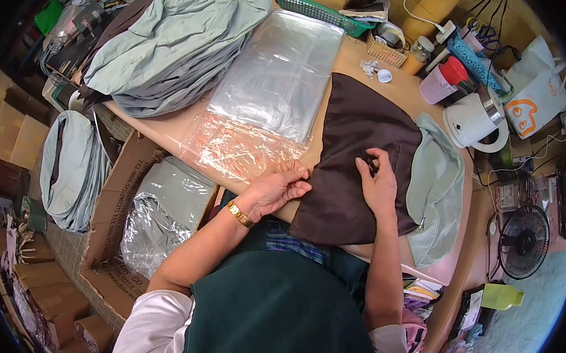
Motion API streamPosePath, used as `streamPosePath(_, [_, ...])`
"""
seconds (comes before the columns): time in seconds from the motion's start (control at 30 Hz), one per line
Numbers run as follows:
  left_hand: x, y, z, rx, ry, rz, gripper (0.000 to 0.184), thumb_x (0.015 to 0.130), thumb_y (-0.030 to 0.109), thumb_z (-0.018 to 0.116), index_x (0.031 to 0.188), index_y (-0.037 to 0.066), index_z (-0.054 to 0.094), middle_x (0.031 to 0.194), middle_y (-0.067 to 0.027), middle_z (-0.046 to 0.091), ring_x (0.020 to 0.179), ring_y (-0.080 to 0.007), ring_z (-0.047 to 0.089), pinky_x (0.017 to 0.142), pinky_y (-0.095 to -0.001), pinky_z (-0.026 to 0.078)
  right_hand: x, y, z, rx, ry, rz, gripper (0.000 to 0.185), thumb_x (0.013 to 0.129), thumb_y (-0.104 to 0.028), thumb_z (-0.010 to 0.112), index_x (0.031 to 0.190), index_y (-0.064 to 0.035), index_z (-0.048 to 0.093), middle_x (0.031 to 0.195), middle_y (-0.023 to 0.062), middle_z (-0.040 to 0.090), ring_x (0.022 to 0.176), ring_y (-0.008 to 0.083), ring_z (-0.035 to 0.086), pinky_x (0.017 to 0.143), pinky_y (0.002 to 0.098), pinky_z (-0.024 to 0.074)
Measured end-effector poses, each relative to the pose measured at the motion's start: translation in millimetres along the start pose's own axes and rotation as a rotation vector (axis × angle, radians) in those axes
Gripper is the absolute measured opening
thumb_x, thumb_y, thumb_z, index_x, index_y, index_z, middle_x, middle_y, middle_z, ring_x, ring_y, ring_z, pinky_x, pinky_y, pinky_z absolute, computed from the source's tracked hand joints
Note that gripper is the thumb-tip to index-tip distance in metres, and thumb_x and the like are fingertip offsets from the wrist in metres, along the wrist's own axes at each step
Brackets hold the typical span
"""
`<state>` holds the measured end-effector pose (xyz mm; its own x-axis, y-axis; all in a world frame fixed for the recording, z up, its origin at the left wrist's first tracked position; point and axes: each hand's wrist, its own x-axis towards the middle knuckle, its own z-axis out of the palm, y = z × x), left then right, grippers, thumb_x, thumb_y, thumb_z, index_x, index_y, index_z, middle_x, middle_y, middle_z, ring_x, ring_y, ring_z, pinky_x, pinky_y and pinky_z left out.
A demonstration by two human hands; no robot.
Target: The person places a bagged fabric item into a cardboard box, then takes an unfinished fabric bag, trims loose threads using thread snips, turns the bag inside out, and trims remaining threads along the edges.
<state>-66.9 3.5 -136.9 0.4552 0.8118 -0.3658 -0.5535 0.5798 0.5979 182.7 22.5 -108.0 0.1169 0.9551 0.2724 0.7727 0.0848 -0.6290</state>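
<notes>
The left hand [274,189], with a gold watch [239,214] at its wrist, has its fingers bent at the near left edge of the dark brown cloth [359,126], and whether they pinch that edge I cannot tell. The right hand [381,186] is over the same cloth, thumb and fingers curled towards each other, and whether anything is gripped between them is too unclear to say. The cloth lies flat on the table [358,58], spreading between the two hands and beyond them. Just right of the right hand lies a pale green cloth [438,187], next to the brown one. Clear plastic bags [277,71] lie beyond the left hand, with crinkled plastic [239,148] nearer to it. Further out to its left is a heaped pile of green fabric [167,44], and below that, left of the left forearm, stands an open cardboard box [110,220] holding plastic-wrapped fabric [170,198]
</notes>
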Motion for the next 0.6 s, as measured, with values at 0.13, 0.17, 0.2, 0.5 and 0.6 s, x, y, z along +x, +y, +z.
streamPosePath(0.13, [-4, 0, 4, -0.255, -0.029, -0.062, 0.018, 0.101, 0.01, 0.053, 0.098, -0.006, 0.06, 0.093, -0.0136, 0.068, 0.097, -0.0231, 0.071, 0.08, -0.026, 0.062, -15, -58, -24, -0.016, 0.01, -0.251, 0.023, 0.078, -0.015, 0.078, 0.097, -0.0083, 0.066, 0.088, 0.009, 0.056, 0.075, 0.0276, 0.063, 0.067, 0.0361, 0.0499])
streamPosePath(0.17, [-6, 2, 8, -0.256, -0.028, -0.062, 0.018, 0.101, 0.01, 0.053, 0.098, -0.006, 0.06, 0.093, -0.0136, 0.068, 0.097, -0.0231, 0.071, 0.08, -0.026, 0.062, -18, -67, -25, -0.016, 0.009, -0.252, 0.023, 0.078, -0.015, 0.078, 0.097, -0.0083, 0.066, 0.088, 0.009, 0.056, 0.075, 0.0276, 0.063, 0.067, 0.0361, 0.0499])
streamPosePath(0.2, [-7, 3, 13, -0.249, -0.018, -0.04, 0.019, 0.101, 0.01, 0.052, 0.098, -0.007, 0.06, 0.097, -0.0165, 0.068, 0.098, -0.0253, 0.07, 0.082, -0.028, 0.062, -20, -74, -26, -0.036, 0.001, -0.336, 0.024, 0.076, -0.015, 0.079, 0.095, -0.0088, 0.065, 0.087, 0.0081, 0.056, 0.074, 0.0272, 0.062, 0.066, 0.0366, 0.0496])
streamPosePath(0.5, [-4, -6, 8, -0.146, -0.012, 0.053, 0.021, 0.103, 0.012, 0.05, 0.1, -0.007, 0.059, 0.098, -0.0144, 0.066, 0.095, -0.0259, 0.07, 0.09, -0.0347, 0.06, -26, -104, -24, -0.228, -0.102, -0.579, 0.027, 0.069, -0.011, 0.077, 0.087, -0.0096, 0.056, 0.081, 0.0048, 0.053, 0.074, 0.0222, 0.059, 0.063, 0.0344, 0.044])
streamPosePath(0.6, [-4, -7, 9, -0.106, -0.024, 0.067, 0.021, 0.103, 0.013, 0.049, 0.101, -0.007, 0.058, 0.097, -0.0129, 0.065, 0.095, -0.0251, 0.07, 0.09, -0.0348, 0.06, -25, -108, -21, -0.193, -0.069, -0.596, 0.03, 0.066, -0.007, 0.081, 0.079, -0.0089, 0.054, 0.077, 0.0057, 0.053, 0.066, 0.0258, 0.058, 0.06, 0.0353, 0.0439])
